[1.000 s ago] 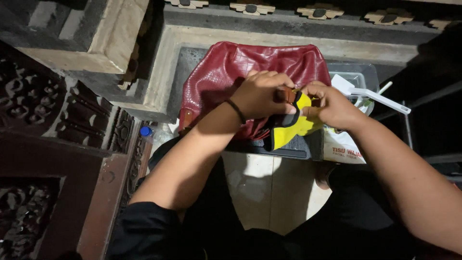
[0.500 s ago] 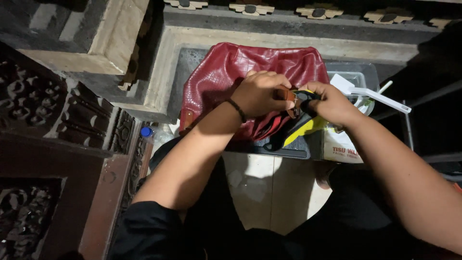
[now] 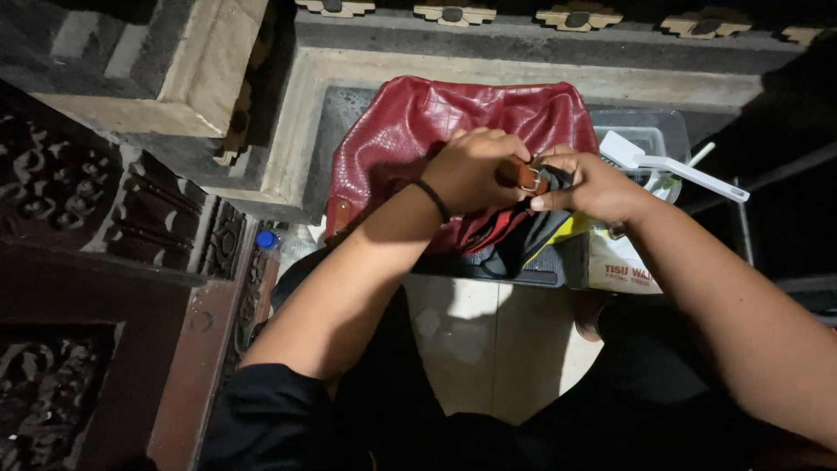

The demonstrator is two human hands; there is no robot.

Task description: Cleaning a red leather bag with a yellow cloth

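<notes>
Bag (image 3: 410, 139) left of tub (image 3: 645, 131) (touching).

Near the centre of the frame, the left hand (image 3: 475, 170) and the right hand (image 3: 593, 185) meet, fingers closed together on a brown leather strap with a metal buckle (image 3: 528, 178). Behind them, in the upper middle, a glossy dark red quilted leather handbag (image 3: 418, 139) rests on a grey stone ledge (image 3: 288, 148). Dark fabric with a yellow patch (image 3: 532, 244) hangs below the hands. At the right, a white plastic handled tool (image 3: 671, 164) lies over a clear plastic container (image 3: 641, 131). A black band (image 3: 433, 200) circles the left wrist.
</notes>
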